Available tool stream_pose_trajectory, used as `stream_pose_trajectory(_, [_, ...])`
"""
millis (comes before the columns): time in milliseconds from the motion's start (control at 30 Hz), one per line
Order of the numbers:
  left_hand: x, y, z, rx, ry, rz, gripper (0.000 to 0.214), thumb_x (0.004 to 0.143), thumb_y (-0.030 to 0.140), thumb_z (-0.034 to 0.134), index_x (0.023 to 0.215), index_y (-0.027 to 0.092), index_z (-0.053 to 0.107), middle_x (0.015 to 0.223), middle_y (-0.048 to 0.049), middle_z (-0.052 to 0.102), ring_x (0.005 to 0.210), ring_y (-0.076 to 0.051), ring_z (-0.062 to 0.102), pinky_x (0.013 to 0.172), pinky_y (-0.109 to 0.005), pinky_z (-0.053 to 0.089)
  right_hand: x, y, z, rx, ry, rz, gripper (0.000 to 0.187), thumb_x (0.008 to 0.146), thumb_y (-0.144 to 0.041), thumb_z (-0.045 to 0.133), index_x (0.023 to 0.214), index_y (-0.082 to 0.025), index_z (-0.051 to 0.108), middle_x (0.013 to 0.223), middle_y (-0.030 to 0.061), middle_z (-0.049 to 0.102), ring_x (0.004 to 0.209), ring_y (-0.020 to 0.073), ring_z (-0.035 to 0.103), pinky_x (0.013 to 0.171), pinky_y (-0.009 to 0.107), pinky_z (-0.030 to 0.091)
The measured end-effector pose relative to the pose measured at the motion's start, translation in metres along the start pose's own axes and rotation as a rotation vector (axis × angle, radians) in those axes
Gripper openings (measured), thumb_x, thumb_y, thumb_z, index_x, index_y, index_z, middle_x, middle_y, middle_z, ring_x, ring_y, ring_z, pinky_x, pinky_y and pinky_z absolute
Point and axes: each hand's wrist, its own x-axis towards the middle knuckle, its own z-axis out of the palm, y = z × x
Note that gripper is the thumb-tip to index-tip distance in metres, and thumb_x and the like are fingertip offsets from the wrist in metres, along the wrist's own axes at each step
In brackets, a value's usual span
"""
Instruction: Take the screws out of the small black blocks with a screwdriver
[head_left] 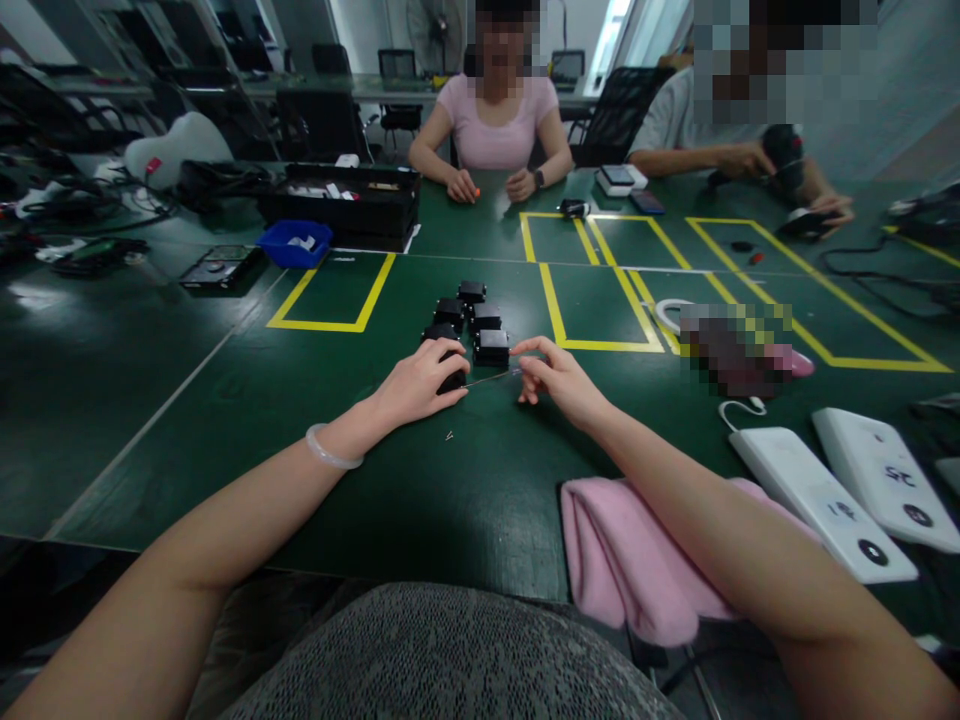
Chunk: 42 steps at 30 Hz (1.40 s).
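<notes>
Black boxes (491,346) sit grouped on the dark green table (360,500) ahead of the person, head view. Left hand (427,380): fingers curled over and around the nearest box (453,374), which it has hold of, presumably to steady it. Thin rod or wire (486,380) spans the gap between the hands; kind too fine to tell. Right hand (555,378): half open, index extended to the corner of the neighbouring box, remaining fingers bent; whether they grip the rod, cannot tell. Tiny metal pieces (449,436) lie nearer the person, probably placed for easy reach. Edges: pink cloth (600,540) overhangs the front edge; yellow tape frame (611,346) bounds the right side. Room for moving: leftward, toward the pale seam (165,406).
</notes>
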Motion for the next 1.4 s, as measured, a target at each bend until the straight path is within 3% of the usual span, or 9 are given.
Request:
stream_pose_trajectory(267, [-0.0002,-0.0011,0.0018,0.008,0.005,0.001,0.022,0.092,0.029,0.066,0.112,0.021,0.06,0.133,-0.0112,0.057,0.12,-0.029,0.056,0.085,-0.042,0.06,0.0027,0.0052,-0.0019,-0.021,-0.03,-0.008,0.023,0.094,-0.041,0.063,0.092,-0.019,0.059,0.042,-0.0136,0.037,0.038,0.0078,0.044,0.056,0.025,0.053])
stream_pose_trajectory(500, [0.0,-0.0015,0.0014,0.006,0.001,0.006,0.023,0.092,0.029,0.066,0.112,0.02,0.06,0.133,-0.0116,0.057,0.118,-0.029,0.056,0.084,-0.041,0.06,0.0009,0.0016,-0.0004,-0.003,-0.007,-0.011,0.016,0.091,-0.03,0.065,0.102,-0.021,0.056,0.051,-0.0117,0.048,0.043,0.0087,0.05,0.056,0.026,0.054])
stream_pose_trajectory(700, [0.0001,-0.0008,0.0007,0.017,0.002,0.004,0.023,0.092,0.028,0.067,0.112,0.02,0.059,0.133,-0.0113,0.057,0.119,-0.029,0.057,0.082,-0.039,0.06,0.0026,0.004,-0.0006,-0.005,-0.029,-0.014,0.019,0.093,-0.039,0.064,0.093,-0.02,0.058,0.042,-0.0147,0.033,0.038,0.0082,0.043,0.057,0.027,0.054])
stream_pose_trajectory(900, [-0.0003,-0.0009,0.0011,0.016,0.007,0.009,0.022,0.092,0.028,0.067,0.111,0.02,0.059,0.133,-0.0112,0.057,0.119,-0.029,0.057,0.082,-0.04,0.06,0.0007,0.0013,0.0002,-0.011,0.002,-0.021,0.014,0.092,-0.028,0.064,0.101,-0.022,0.056,0.05,-0.0116,0.047,0.044,0.009,0.049,0.056,0.026,0.054])
stream_pose_trajectory(1133, [0.0001,-0.0015,0.0019,0.031,0.002,0.005,0.023,0.092,0.029,0.068,0.112,0.02,0.059,0.133,-0.0113,0.057,0.119,-0.029,0.057,0.082,-0.04,0.06,0.0026,0.0038,-0.0011,-0.006,-0.028,-0.013,0.019,0.095,-0.038,0.063,0.093,-0.02,0.058,0.042,-0.0144,0.033,0.039,0.008,0.045,0.056,0.025,0.054])
stream_pose_trajectory(1400, [0.0,-0.0014,0.0016,0.016,0.005,0.013,0.023,0.092,0.029,0.067,0.112,0.019,0.059,0.133,-0.0119,0.057,0.118,-0.029,0.057,0.083,-0.041,0.06,0.0019,0.0027,-0.0008,-0.003,-0.008,-0.011,0.013,0.094,-0.029,0.063,0.101,-0.021,0.055,0.049,-0.0119,0.048,0.042,0.0085,0.049,0.055,0.025,0.054])
